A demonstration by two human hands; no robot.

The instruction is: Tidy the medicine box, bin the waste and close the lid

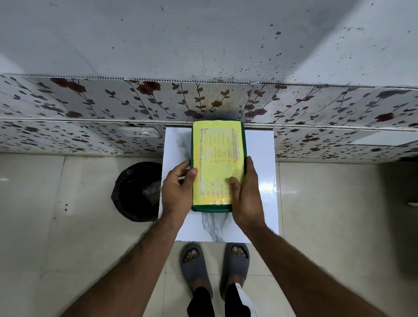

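The green medicine box (219, 208) stands on a small white marble-patterned table (262, 177), its lid down and covered by a yellow handwritten label (217, 153). My left hand (177, 191) grips the box's near left edge, thumb on top of the lid. On the opposite side, my right hand (245, 197) holds the near right edge with its thumb pressed on the label. Nothing inside the box can be seen.
A bin lined with a black bag (138, 192) stands on the floor just left of the table. A floral-tiled wall (151, 98) rises right behind the box. My feet in grey slippers (215, 267) are at the table's front edge.
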